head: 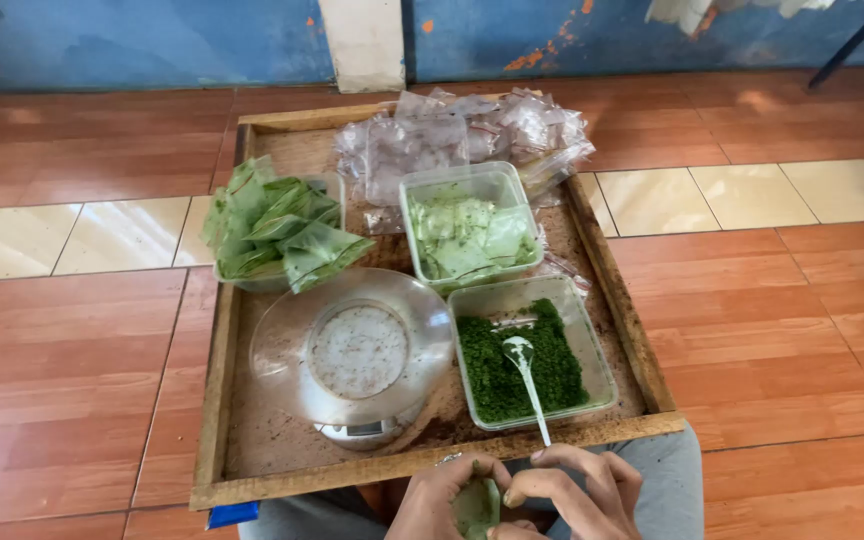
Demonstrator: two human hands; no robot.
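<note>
- A wooden tray (220,400) rests across the lap of a seated person above a red-tiled floor (72,380), its long sides running away from the camera.
- On the tray a clear bowl (282,350) sits on a kitchen scale (357,430) near the front left; behind it stands a tub heaped with filled green packets (277,225).
- At front right a clear rectangular tub of green powder (497,380) holds a white spoon (527,372), its handle pointing toward the person and its bowl toward the far wall.
- Behind that tub stands another clear tub (467,228), with empty plastic bags (472,135) piled beyond it.
- The left hand (437,500) and right hand (577,495) meet at the tray's near edge, fingers curled inward and pinched together on a small green packet (477,505) held upright between them, low in the frame.
</note>
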